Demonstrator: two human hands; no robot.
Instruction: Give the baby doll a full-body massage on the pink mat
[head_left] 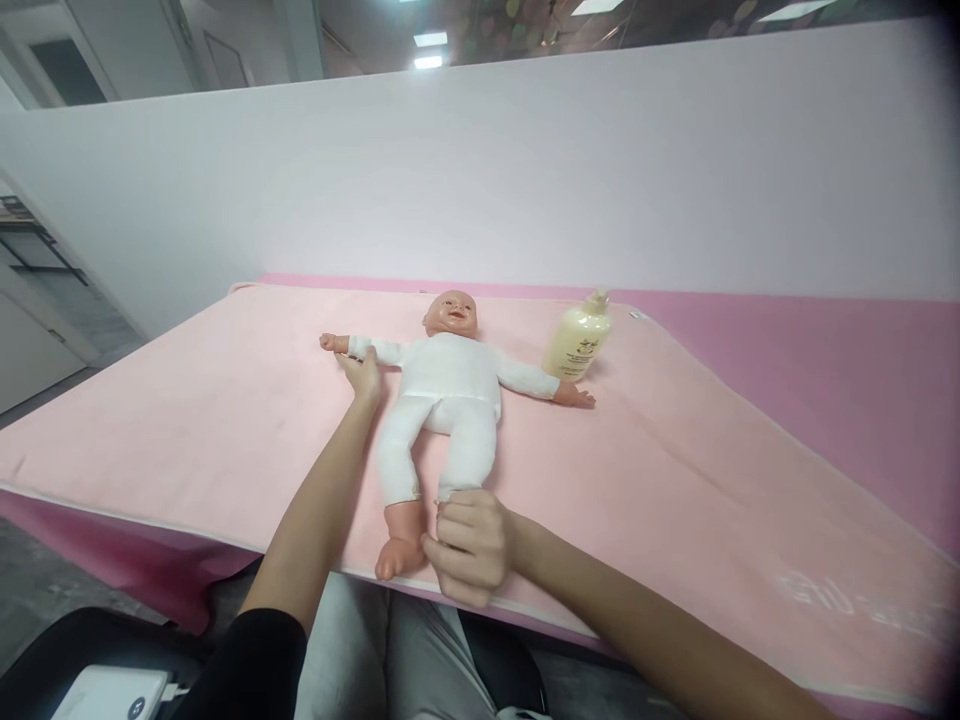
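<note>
A baby doll (450, 372) with a white cloth body lies on its back on the pink blanket, its head away from me and its arms spread. My left hand (361, 374) holds the doll's arm on the left side, close to its wrist, with the thumb showing on top. Near the front edge, my right hand (471, 545) is closed around the doll's lower leg and foot on the right side, hiding most of that foot. The other bare foot (401, 542) rests on the blanket. Beside the doll's right-side hand stands a pale yellow pump bottle (579, 340).
A pink blanket (712, 500) covers the table, over a darker pink cloth (840, 380). Behind it rises a white partition (525, 180). My legs (382, 640) are under the front edge. A white device (112, 692) with a cable lies at the lower left.
</note>
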